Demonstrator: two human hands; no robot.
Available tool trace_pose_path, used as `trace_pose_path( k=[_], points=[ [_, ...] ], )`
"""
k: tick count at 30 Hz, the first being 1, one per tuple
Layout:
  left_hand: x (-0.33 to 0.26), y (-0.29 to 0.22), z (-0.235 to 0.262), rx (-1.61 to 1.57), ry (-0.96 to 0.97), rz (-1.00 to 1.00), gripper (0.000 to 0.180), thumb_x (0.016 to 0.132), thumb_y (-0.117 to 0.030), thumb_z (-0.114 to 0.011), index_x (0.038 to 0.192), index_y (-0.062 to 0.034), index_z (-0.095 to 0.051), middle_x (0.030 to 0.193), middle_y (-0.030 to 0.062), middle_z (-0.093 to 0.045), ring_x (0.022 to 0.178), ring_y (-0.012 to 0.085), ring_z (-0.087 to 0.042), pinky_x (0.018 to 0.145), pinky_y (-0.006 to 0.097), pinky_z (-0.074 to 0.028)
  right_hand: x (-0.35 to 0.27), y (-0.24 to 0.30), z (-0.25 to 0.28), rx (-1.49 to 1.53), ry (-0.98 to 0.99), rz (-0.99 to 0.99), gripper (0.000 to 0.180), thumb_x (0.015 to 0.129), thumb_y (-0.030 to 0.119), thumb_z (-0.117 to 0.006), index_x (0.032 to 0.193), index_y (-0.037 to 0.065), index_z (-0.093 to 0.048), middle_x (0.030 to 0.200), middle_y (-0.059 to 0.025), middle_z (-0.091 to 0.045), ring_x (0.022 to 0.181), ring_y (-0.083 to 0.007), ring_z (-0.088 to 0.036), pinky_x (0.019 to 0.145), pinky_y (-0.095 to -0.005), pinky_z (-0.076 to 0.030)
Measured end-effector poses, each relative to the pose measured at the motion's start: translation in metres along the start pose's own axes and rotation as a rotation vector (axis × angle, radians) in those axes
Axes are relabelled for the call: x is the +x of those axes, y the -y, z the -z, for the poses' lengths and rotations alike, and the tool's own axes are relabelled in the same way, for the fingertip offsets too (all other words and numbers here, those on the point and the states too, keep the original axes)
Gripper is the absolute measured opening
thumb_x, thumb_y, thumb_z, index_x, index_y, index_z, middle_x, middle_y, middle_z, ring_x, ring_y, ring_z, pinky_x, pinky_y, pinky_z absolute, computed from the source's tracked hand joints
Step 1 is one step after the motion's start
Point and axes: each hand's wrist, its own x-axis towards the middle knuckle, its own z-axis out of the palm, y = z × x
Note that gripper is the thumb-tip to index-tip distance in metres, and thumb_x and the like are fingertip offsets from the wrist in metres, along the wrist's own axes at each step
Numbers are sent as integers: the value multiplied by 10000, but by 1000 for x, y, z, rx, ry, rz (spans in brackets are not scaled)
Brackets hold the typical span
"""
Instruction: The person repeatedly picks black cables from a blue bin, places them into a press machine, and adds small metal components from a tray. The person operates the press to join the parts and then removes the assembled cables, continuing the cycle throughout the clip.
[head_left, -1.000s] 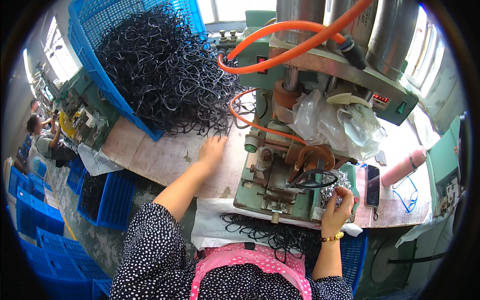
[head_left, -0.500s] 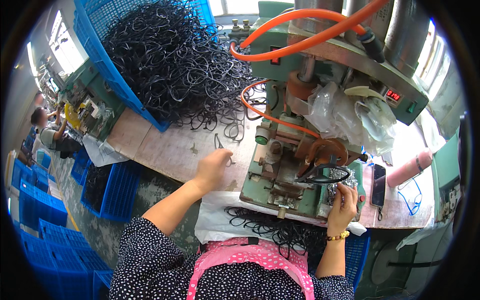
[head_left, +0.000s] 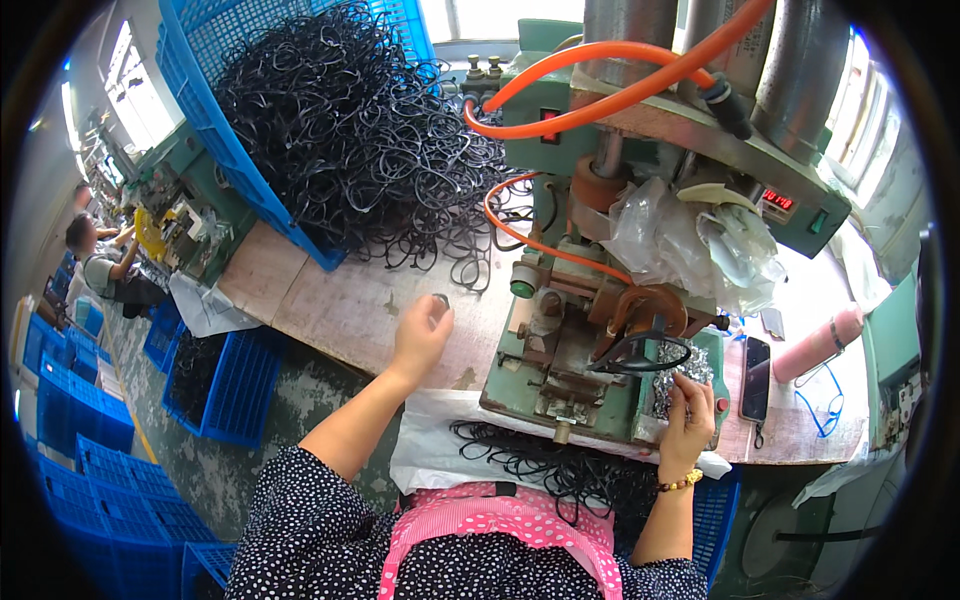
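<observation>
Over the table left of the green press [head_left: 530,395], my left hand [head_left: 420,335] is closed, with a bit of a thin black looped part [head_left: 442,298] showing at its fingertips. The rest of that part is hidden by the hand or smeared. My right hand [head_left: 688,412] is at the press's right front, thumb and fingers pinched beside a tray of small shiny metal pieces [head_left: 680,370]. What the pinch holds, if anything, is too small to make out. Just above those fingers, a black loop [head_left: 645,352] hangs at a brown round part of the press.
A blue crate [head_left: 290,215] heaped with black loops [head_left: 350,130] stands at the back left, some spilling onto the table [head_left: 290,285]. More loops [head_left: 560,460] lie below the press. At right are a phone [head_left: 757,380] and a pink bottle [head_left: 820,345]. Orange hoses [head_left: 600,100] arch overhead.
My left hand has turned slightly, and the black part in it shows less. My right hand has moved down a little, away from the black loop at the press.
</observation>
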Motion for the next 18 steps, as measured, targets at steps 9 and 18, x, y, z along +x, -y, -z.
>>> trace_pose_path(
  k=[9, 18],
  points=[
    [-11, -35, 16, -495, 128, 157, 165, 1001, -126, -581, 884, -78, -475, 775, -13, -533, 625, 59, -499, 586, 219, -423, 2, 4, 9, 761, -8, -349, 121, 970, -82, -574, 1003, 20, -629, 1093, -55, -654, 1043, -128, -633, 946, -268, -483],
    [-38, -2, 8, -305, 150, 431, 218, 1020, -225, -556, 997, -23, -635, 799, 56, -669, 645, 93, -559, 555, 262, -436, 10, 37, 7, 685, 60, -303, 122, 958, -69, -596, 1031, 25, -623, 1040, -27, -644, 1021, -124, -616, 938, -255, -466]
  ],
)
